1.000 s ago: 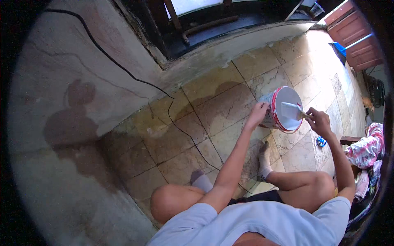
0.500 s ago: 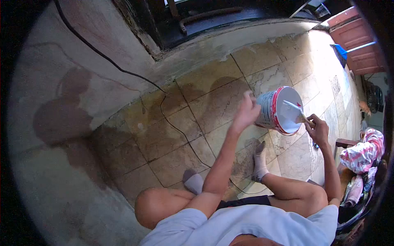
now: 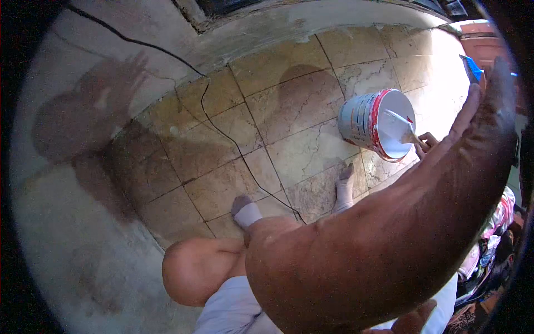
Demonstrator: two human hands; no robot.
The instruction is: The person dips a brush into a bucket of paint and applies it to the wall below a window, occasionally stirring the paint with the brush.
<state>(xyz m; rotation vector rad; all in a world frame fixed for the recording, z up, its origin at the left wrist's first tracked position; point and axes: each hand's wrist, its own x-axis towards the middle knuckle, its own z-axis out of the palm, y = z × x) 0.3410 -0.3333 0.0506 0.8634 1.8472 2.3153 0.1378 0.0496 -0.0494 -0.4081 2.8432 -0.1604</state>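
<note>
My left arm is raised close to the camera and sweeps across the lower right of the view. My left hand is at the upper right edge, partly in shadow, with the thumb apart from the rest and nothing visible in it. Beyond the forearm, my right hand grips the wooden handle of a paintbrush. Its white-coated bristles are over the mouth of a paint bucket. The bucket has a red rim, is whitish inside and stands on the floor. My forearm hides much of my right arm.
A black cable runs from the wall across the tiled floor towards my legs. My socked feet are near it. Cloths and bags are piled at the right. A blue object is at the far right.
My left hand has left the bucket's side and come up near the camera, its arm now covering much of the view. My right hand still holds the brush at the bucket.
</note>
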